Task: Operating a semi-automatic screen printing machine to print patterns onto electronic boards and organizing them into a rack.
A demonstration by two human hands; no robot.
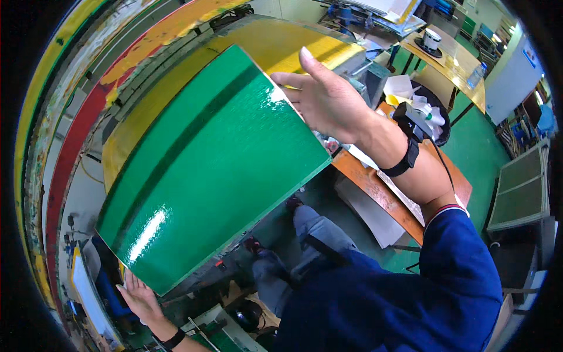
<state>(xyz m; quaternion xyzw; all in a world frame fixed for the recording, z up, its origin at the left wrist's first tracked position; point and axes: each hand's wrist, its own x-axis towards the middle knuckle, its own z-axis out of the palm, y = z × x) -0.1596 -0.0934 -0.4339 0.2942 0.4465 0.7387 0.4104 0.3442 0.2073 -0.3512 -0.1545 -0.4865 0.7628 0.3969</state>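
A glossy green rectangular sheet [217, 170] spans the space between my hands, tilted, with light glaring off its wet-looking surface. My right hand [328, 97] bears against its right edge, fingers stretched along and partly behind the edge, thumb raised clear. At the sheet's lower left corner, my left hand [141, 299] supports the short edge, its fingertips partly hidden by the sheet and its thumb apart. Behind the sheet lies a yellow-coated surface [258, 35], largely covered from view. A dark band of shadow crosses the green face.
Paint-stained frames in yellow, red and orange [64, 158] curve along the left. To the right stand an orange-brown board [381, 193] with papers, a black bin [443, 126] full of waste, and a wooden table [454, 67] bearing a white tin [431, 39] and a bottle [476, 75].
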